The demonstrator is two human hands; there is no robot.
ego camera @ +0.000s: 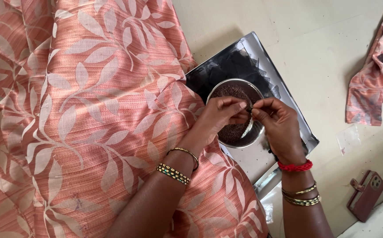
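Note:
My left hand (218, 115) and my right hand (278, 125) meet fingertip to fingertip over a small steel bowl (255, 133) filled with tiny dark brown beads. Both pinch something very small between thumb and forefinger; it looks like a bead or needle, too small to tell. The bowl stands on a shiny silver tray (253, 161) with black net fabric (237, 66) behind it. My left forearm rests on peach cloth with a pale leaf print (90, 119), which covers the left half of the view. Bangles are on both wrists, with a red thread band on the right.
A second piece of peach printed cloth (374, 83) lies at the upper right. A small clear plastic packet (348, 139) is on the pale floor (323, 39). A phone in a maroon case (366, 194) lies at the lower right.

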